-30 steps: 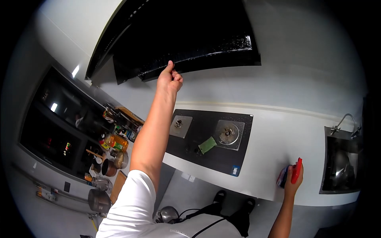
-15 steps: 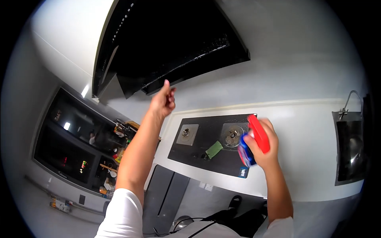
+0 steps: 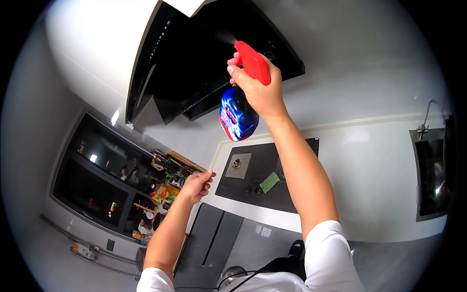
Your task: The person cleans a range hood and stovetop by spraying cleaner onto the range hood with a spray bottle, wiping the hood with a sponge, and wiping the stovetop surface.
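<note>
My right hand (image 3: 260, 90) is raised in front of the black range hood (image 3: 194, 63), its fingers wrapped round the red trigger head of a spray bottle (image 3: 238, 116). The bottle is blue with a printed label and hangs below the hand. A faint mist shows at the nozzle, against the dark hood. Lower down on the left, my left hand (image 3: 197, 186) has its fingers curled in and the thumb against them, with nothing visible in it. It is near the left edge of the cooktop (image 3: 233, 187), where a green cloth (image 3: 269, 182) lies.
A burner (image 3: 238, 165) shows on the cooktop's left; my right forearm hides the other. The white counter (image 3: 369, 194) runs right to a sink (image 3: 430, 175) with a curved tap. Bottles and kitchen items (image 3: 168, 192) crowd the left by a dark window (image 3: 92, 180).
My right hand has lifted the spray bottle from over the cooktop up to the hood, and mist now shows. My left hand has dropped from near the hood to beside the cooktop.
</note>
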Demonstrator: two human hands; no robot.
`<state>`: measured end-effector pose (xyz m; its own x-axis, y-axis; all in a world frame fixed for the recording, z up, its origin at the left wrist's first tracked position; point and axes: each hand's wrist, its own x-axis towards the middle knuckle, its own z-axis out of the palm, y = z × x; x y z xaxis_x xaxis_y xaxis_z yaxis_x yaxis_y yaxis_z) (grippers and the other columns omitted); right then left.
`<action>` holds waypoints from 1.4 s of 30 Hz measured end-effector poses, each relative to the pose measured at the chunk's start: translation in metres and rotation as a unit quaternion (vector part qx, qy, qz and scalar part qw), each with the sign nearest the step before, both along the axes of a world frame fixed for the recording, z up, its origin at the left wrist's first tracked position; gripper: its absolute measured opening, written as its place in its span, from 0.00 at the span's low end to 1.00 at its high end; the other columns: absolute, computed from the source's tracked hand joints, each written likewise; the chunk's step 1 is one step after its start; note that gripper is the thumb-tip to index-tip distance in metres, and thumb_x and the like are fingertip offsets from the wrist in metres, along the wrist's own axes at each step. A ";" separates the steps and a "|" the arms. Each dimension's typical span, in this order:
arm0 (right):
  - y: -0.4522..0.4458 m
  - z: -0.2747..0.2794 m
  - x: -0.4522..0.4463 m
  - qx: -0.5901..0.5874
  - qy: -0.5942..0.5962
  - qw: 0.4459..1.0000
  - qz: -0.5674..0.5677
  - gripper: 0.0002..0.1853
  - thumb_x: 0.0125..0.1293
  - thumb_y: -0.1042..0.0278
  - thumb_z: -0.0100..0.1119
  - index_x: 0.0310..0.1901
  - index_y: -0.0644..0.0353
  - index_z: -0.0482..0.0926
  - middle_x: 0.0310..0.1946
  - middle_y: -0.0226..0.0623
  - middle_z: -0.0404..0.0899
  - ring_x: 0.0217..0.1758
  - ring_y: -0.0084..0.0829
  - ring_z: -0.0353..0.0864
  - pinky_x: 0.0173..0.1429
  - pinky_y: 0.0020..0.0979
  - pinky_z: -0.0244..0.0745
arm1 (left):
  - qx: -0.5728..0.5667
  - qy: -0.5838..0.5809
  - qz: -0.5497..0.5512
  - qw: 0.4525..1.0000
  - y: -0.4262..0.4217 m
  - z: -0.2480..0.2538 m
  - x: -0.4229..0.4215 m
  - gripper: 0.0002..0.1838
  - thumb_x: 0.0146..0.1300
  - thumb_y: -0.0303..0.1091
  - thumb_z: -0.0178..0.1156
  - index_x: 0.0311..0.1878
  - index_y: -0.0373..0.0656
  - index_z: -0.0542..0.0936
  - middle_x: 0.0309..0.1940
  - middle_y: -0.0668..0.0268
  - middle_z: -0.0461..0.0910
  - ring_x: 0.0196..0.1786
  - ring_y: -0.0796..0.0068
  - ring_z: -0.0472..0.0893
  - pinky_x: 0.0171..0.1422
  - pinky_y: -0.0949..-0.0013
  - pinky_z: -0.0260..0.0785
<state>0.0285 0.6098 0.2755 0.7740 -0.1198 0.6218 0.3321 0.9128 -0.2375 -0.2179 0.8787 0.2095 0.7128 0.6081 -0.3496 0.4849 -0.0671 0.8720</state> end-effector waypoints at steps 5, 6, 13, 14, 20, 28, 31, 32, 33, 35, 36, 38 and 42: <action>0.006 -0.014 0.003 -0.094 0.010 0.995 -0.038 0.15 0.65 0.71 0.75 0.50 0.67 0.83 0.40 0.33 0.86 0.42 0.24 0.86 0.50 0.28 0.82 | -0.007 -0.009 0.015 1.000 -0.003 -0.011 -0.027 0.22 0.70 0.50 0.71 0.48 0.38 0.84 0.33 0.73 0.73 0.25 0.86 0.66 0.23 0.79 0.51; 0.005 -0.017 -0.001 -0.085 0.009 0.996 -0.027 0.15 0.65 0.71 0.75 0.50 0.67 0.84 0.40 0.33 0.87 0.42 0.24 0.86 0.50 0.28 0.82 | -0.012 -0.007 0.017 1.000 -0.004 -0.014 -0.030 0.21 0.70 0.50 0.71 0.47 0.38 0.84 0.32 0.73 0.74 0.24 0.87 0.66 0.23 0.79 0.51; 0.010 -0.030 -0.028 -0.106 -0.017 0.994 0.005 0.14 0.65 0.72 0.74 0.50 0.66 0.84 0.40 0.32 0.87 0.42 0.23 0.85 0.48 0.26 0.81 | -0.061 0.002 0.009 0.998 -0.007 -0.042 -0.041 0.20 0.72 0.50 0.69 0.47 0.39 0.83 0.30 0.74 0.75 0.24 0.87 0.66 0.23 0.80 0.51; 0.012 -0.032 -0.033 -0.119 -0.013 0.993 0.018 0.13 0.65 0.71 0.74 0.49 0.65 0.84 0.40 0.32 0.86 0.42 0.23 0.85 0.47 0.26 0.81 | -0.072 0.001 -0.003 0.997 -0.004 -0.047 -0.042 0.20 0.72 0.49 0.69 0.47 0.39 0.83 0.29 0.74 0.75 0.24 0.86 0.66 0.23 0.80 0.51; 0.052 -0.047 -0.047 -0.165 -0.033 0.985 -0.031 0.14 0.65 0.71 0.73 0.49 0.65 0.83 0.40 0.32 0.86 0.42 0.23 0.85 0.49 0.27 0.80 | -0.092 0.006 -0.030 0.995 0.021 -0.066 -0.046 0.20 0.73 0.49 0.68 0.47 0.39 0.83 0.30 0.75 0.75 0.24 0.87 0.67 0.23 0.80 0.51; 0.133 -0.043 -0.068 -0.167 -0.033 0.985 -0.016 0.17 0.65 0.70 0.74 0.53 0.65 0.83 0.42 0.31 0.88 0.43 0.22 0.85 0.49 0.27 0.80 | -0.104 0.011 -0.061 0.993 0.116 -0.070 -0.040 0.20 0.75 0.49 0.66 0.50 0.38 0.82 0.31 0.76 0.74 0.25 0.87 0.67 0.23 0.80 0.51; 0.172 -0.036 -0.079 -0.172 -0.026 0.985 -0.019 0.18 0.65 0.69 0.75 0.53 0.65 0.84 0.41 0.31 0.88 0.43 0.23 0.85 0.50 0.26 0.80 | -0.085 0.001 -0.086 0.993 0.145 -0.058 -0.032 0.20 0.76 0.48 0.65 0.52 0.37 0.81 0.31 0.76 0.73 0.26 0.88 0.67 0.23 0.81 0.52; 0.185 -0.035 -0.082 -0.174 -0.026 0.984 -0.023 0.18 0.64 0.68 0.75 0.54 0.64 0.84 0.41 0.31 0.88 0.44 0.23 0.85 0.50 0.26 0.80 | -0.080 -0.003 -0.095 0.992 0.155 -0.055 -0.030 0.20 0.76 0.48 0.65 0.52 0.37 0.81 0.32 0.75 0.73 0.26 0.88 0.67 0.24 0.81 0.52; 0.201 -0.034 -0.083 -0.170 -0.043 0.984 -0.042 0.18 0.64 0.68 0.76 0.54 0.64 0.84 0.41 0.31 0.88 0.44 0.23 0.85 0.51 0.26 0.80 | -0.075 -0.009 -0.105 0.992 0.165 -0.052 -0.027 0.20 0.76 0.48 0.65 0.52 0.37 0.81 0.32 0.75 0.73 0.26 0.88 0.67 0.24 0.81 0.52; 0.236 -0.037 -0.084 -0.163 -0.076 0.981 -0.077 0.19 0.64 0.68 0.76 0.54 0.64 0.84 0.41 0.31 0.88 0.45 0.23 0.85 0.52 0.26 0.80 | -0.059 -0.018 -0.118 0.991 0.185 -0.050 -0.025 0.20 0.76 0.48 0.64 0.53 0.37 0.81 0.32 0.75 0.73 0.26 0.88 0.67 0.24 0.81 0.52; 0.248 -0.037 -0.087 -0.164 -0.077 0.981 -0.071 0.20 0.64 0.67 0.77 0.55 0.63 0.84 0.41 0.31 0.88 0.45 0.23 0.85 0.53 0.26 0.80 | -0.048 -0.021 -0.123 0.991 0.195 -0.050 -0.024 0.21 0.77 0.48 0.64 0.53 0.37 0.81 0.32 0.75 0.72 0.26 0.88 0.67 0.24 0.81 0.52; 0.272 -0.036 -0.091 -0.165 -0.087 0.979 -0.077 0.17 0.65 0.69 0.75 0.53 0.64 0.82 0.41 0.32 0.87 0.41 0.22 0.84 0.47 0.26 0.80 | -0.034 -0.030 -0.128 0.991 0.213 -0.046 -0.022 0.20 0.77 0.48 0.63 0.53 0.37 0.81 0.32 0.76 0.72 0.26 0.89 0.67 0.24 0.81 0.54; 0.316 -0.037 -0.104 -0.199 -0.087 0.972 -0.088 0.16 0.66 0.70 0.75 0.52 0.65 0.82 0.40 0.31 0.86 0.38 0.20 0.83 0.44 0.25 0.80 | -0.054 -0.073 -0.123 0.988 0.249 -0.033 -0.015 0.19 0.78 0.47 0.62 0.53 0.37 0.81 0.32 0.77 0.72 0.26 0.89 0.68 0.24 0.81 0.55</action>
